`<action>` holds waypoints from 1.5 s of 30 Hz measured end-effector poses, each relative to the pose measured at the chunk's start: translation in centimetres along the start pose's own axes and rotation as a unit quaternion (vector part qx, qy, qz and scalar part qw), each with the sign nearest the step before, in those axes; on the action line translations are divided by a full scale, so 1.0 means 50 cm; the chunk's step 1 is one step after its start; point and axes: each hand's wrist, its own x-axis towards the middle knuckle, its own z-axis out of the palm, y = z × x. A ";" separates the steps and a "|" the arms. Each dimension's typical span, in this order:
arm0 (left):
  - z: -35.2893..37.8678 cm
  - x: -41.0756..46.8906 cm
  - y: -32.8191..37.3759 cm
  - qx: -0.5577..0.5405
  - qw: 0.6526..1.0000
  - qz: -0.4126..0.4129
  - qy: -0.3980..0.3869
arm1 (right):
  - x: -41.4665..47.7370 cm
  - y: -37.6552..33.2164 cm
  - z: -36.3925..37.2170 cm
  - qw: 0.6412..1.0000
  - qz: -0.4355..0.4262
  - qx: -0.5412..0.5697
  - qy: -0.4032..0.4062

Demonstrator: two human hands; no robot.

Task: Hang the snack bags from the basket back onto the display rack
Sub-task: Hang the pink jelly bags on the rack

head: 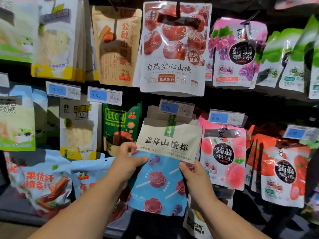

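Note:
A snack bag (165,163) with a beige top, blue lower half and dark red lollipop pictures is held up in front of the display rack, tilted slightly. My left hand (128,161) pinches its left edge, thumb on the front. My right hand (193,176) grips its right edge. The bag's top sits just below a price tag reading 9.90 (176,107), in front of matching beige bags (155,112) hanging on that hook. The basket is out of view.
Hanging bags crowd the rack: a white hawthorn bag (172,49) directly above, a green bag (120,126) to the left, pink peach jelly bags (224,157) to the right, and blue bags (46,180) at lower left. A freeze-dried snack bag (196,225) hangs below my right wrist.

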 end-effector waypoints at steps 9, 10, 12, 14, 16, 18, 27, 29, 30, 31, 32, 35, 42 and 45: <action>0.009 0.023 -0.014 -0.071 0.996 -0.033 -0.050 | 0.019 0.000 -0.002 0.999 -0.024 -0.017 0.036; 0.010 0.025 -0.017 -0.079 0.995 -0.038 -0.052 | 0.022 0.001 -0.002 0.999 -0.026 -0.019 0.042; 0.013 0.030 -0.023 -0.079 0.995 -0.035 -0.051 | 0.027 0.004 -0.004 0.998 -0.026 -0.021 0.051; 0.019 0.034 -0.024 -0.080 0.995 -0.028 -0.047 | 0.034 0.001 -0.005 0.998 -0.023 -0.028 0.059; 0.030 0.038 -0.021 -0.084 0.995 -0.019 -0.048 | 0.046 -0.002 -0.008 0.997 -0.023 -0.030 0.072; 0.039 0.046 -0.020 -0.090 0.995 -0.004 -0.048 | 0.057 -0.004 -0.009 0.996 -0.023 -0.031 0.083; 0.065 0.054 -0.035 -0.096 0.994 0.028 -0.051 | 0.064 0.018 -0.016 0.994 -0.034 -0.014 0.102; 0.061 0.057 -0.034 -0.108 0.993 0.028 -0.050 | 0.058 0.018 -0.015 0.994 -0.048 -0.010 0.099; 0.059 0.058 -0.034 -0.112 0.992 0.028 -0.050 | 0.058 0.020 -0.015 0.994 -0.057 -0.007 0.098; 0.058 0.060 -0.034 -0.115 0.992 0.030 -0.051 | 0.058 0.022 -0.015 0.993 -0.065 -0.005 0.098; 0.057 0.060 -0.034 -0.116 0.992 0.031 -0.050 | 0.057 0.024 -0.014 0.993 -0.071 -0.001 0.097; 0.055 0.061 -0.033 -0.126 0.990 0.034 -0.043 | 0.058 0.025 -0.007 0.991 -0.086 0.007 0.101; 0.063 0.060 -0.031 -0.148 0.988 0.031 -0.018 | 0.070 0.028 0.008 0.991 -0.067 0.012 0.117; 0.068 0.063 -0.032 -0.150 0.988 0.029 -0.004 | 0.079 0.023 0.007 0.991 -0.060 0.011 0.120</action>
